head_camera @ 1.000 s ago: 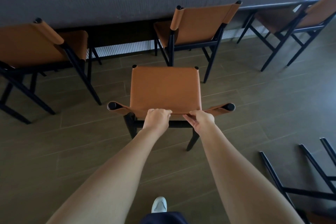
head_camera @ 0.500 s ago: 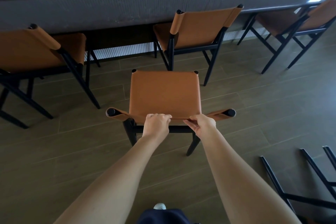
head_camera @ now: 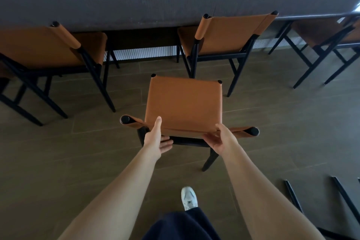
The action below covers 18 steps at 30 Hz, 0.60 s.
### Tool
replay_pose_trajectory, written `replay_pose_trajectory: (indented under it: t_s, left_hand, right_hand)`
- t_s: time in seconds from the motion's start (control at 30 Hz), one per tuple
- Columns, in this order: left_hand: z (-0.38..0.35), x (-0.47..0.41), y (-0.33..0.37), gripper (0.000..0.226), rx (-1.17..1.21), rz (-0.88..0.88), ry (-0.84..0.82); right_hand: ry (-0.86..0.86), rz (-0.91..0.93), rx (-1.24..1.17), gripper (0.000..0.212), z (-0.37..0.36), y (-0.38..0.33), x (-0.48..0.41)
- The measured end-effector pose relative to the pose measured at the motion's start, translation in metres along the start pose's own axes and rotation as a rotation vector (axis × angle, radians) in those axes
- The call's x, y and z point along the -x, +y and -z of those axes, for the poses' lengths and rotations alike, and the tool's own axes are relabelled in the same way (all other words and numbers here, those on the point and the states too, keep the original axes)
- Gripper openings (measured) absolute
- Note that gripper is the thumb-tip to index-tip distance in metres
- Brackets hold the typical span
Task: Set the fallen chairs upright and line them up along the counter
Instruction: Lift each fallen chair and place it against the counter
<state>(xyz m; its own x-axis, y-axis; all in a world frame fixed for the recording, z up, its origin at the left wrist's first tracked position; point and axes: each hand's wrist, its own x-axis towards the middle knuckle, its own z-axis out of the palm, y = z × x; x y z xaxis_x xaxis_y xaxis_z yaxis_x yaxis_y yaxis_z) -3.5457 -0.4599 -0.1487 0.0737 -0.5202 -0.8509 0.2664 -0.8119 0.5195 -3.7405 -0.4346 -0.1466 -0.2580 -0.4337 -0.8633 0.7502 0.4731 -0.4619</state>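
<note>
Before the dark counter (head_camera: pixel 175 6), in the head view, the middle chair (head_camera: pixel 184 103) is seen upright at 12 o'clock, with its seat turned toward the counter and its backrest nearest to the person. The left hand (head_camera: pixel 155 140) is spread at the backrest: the thumb lies on the top edge and the straight fingers are below it. The right hand (head_camera: pixel 220 140) has its thumb over the same edge and its fingers under it; whether it pinches cannot be told. Three chairs are lined up at the counter: the left chair (head_camera: pixel 39 45) at 10 o'clock, the near chair (head_camera: pixel 229 33) at 1 and the far chair (head_camera: pixel 321 33) at 2. A leg of the near chair is just beside the far right corner of the seat. Black legs of a fallen chair (head_camera: pixel 292 195) are seen at 4 o'clock, and a white shoe (head_camera: pixel 189 198) at 6.
</note>
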Motion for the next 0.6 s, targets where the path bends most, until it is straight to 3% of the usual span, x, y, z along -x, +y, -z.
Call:
replay_pose_trajectory:
  t_s: [0.3,0.6]
  left_hand:
    - [-0.013,-0.015,0.026,0.031,0.244,0.062,-0.040]
    - [-0.026,-0.020,0.043,0.047,0.272,0.070,0.083]
  right_hand:
    - [0.072,-0.040,0.071,0.039,-0.004,-0.018,-0.018]
    - [0.180,0.034,0.072,0.043,-0.019,-0.029,-0.017]
